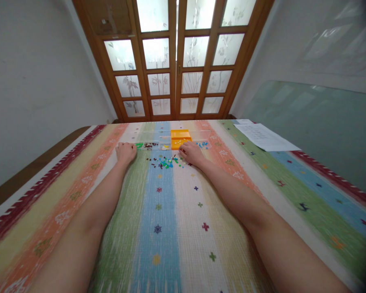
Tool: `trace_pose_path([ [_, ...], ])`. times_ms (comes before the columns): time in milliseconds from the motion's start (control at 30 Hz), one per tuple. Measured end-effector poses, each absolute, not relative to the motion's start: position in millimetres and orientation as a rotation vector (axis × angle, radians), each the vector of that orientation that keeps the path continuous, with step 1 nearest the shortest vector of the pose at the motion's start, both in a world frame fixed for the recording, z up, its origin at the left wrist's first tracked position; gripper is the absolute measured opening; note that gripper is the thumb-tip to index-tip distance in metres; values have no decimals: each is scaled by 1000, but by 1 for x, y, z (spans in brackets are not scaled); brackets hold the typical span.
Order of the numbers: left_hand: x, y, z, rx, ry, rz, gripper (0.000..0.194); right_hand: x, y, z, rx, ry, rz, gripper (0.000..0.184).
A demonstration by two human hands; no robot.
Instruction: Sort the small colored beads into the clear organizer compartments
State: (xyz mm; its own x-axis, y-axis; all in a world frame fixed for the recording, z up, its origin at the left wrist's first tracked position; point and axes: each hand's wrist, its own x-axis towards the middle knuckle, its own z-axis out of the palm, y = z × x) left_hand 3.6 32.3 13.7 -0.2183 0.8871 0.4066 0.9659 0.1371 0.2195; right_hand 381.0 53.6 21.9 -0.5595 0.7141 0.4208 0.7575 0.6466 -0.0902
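Observation:
My left hand (126,153) is curled closed at the left end of a clear plastic compartment box, beside its green pieces (139,145); whether anything is inside the fingers is hidden. My right hand (191,153) lies over the front edge of an orange box (180,133) with its lid raised, fingers bent together; what they hold, if anything, is too small to make out. Other compartments carry dark red pieces (151,145), yellow pieces (166,147) and blue pieces (203,145). Between my hands, a loose pile of mixed small pieces (167,162) spreads over the cloth.
A striped, patterned tablecloth (164,211) covers the table. White printed sheets (262,136) lie at the far right, near a pale green glass-like panel (317,126). Wooden doors with glass panes (177,61) stand beyond the table's far edge.

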Motion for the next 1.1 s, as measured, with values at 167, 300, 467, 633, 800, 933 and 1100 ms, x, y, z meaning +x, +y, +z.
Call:
trace_pose_path([
  [167, 8, 33, 14, -1852, -2218, -705, 43, 381, 55, 21, -1158, -2448, -132, 24],
  [300, 14, 35, 15, -1932, -2145, -810, 46, 381, 55, 19, -1141, -2439, -150, 25],
  [467, 34, 42, 15, -2278, -1862, -930, 51, 382, 56, 19, -1140, -2435, -143, 24],
  [633, 50, 38, 17, -2451, -1735, -896, 43, 383, 56, 20, -1137, -2438, -132, 24],
  [800, 60, 29, 28, -2636, -1679, -765, 30, 383, 55, 20, -1134, -2432, -131, 24],
  [933, 69, 24, 37, -2848, -1510, -668, 21, 383, 55, 21, -1144, -2434, -133, 24],
  [1100, 74, 20, 42, -2896, -1354, -533, 17, 383, 55, 20, -1140, -2436, -147, 23],
])
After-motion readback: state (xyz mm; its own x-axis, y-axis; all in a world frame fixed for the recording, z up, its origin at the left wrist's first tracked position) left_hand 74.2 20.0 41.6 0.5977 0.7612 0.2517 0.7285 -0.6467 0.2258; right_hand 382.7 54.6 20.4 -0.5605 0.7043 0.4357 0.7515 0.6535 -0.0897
